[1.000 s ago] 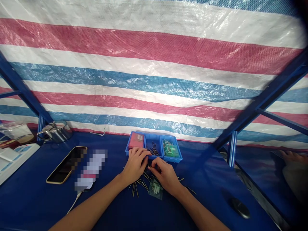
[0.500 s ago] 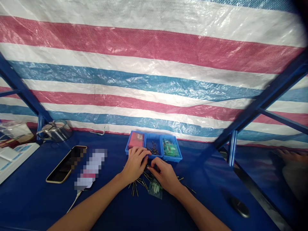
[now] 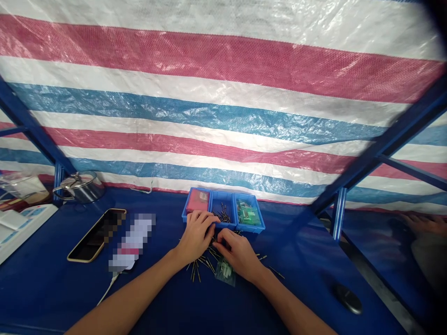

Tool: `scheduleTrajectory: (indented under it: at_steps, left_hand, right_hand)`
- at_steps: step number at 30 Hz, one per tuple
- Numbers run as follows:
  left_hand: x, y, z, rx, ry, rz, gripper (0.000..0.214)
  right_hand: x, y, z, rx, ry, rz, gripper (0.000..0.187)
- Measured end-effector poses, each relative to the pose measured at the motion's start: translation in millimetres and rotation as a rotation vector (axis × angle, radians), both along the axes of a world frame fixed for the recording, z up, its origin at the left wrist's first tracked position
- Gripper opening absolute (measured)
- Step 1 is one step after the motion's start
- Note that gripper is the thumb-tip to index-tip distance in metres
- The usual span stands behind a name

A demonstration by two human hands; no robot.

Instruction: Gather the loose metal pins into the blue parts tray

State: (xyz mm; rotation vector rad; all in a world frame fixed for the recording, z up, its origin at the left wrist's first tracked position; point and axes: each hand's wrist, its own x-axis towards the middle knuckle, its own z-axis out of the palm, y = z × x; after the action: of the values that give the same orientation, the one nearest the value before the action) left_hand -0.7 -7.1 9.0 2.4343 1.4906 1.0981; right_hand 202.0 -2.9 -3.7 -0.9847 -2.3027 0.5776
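Note:
My left hand (image 3: 197, 236) and my right hand (image 3: 237, 251) meet over a loose pile of thin metal pins (image 3: 196, 270) on the blue table. Both have their fingers bent in, thumbs toward each other; whatever lies between the fingertips is too small and hidden to make out. Just beyond the left fingers, a blue bin (image 3: 222, 197) holds dark thin pins. To its left is a bin with a red packet (image 3: 198, 202), to its right one with green-and-white packets (image 3: 247, 212). A small clear bag (image 3: 225, 272) of pale pieces lies below my right hand.
At left lie a phone (image 3: 96, 237), a blurred-out item (image 3: 131, 244) with a white cable (image 3: 108, 289), and a white power strip (image 3: 26, 228). A lidded metal pot (image 3: 82, 187) stands behind them. A black mouse (image 3: 347, 298) is at right. Blue frame posts (image 3: 338, 214) flank a striped tarp (image 3: 209, 109).
The view has tilted slightly downward. Both hands keep nearly the same place and pose over the pins, with only small finger shifts.

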Motion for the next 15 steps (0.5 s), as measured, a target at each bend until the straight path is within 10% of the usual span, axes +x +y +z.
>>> scheduleTrajectory:
  at_steps: [15]
  left_hand:
    - [-0.4, -0.6, -0.4, 0.003, 0.008, 0.002, 0.026]
  right_hand:
    - [0.2, -0.7, 3.2, -0.022, -0.023, 0.004, 0.018]
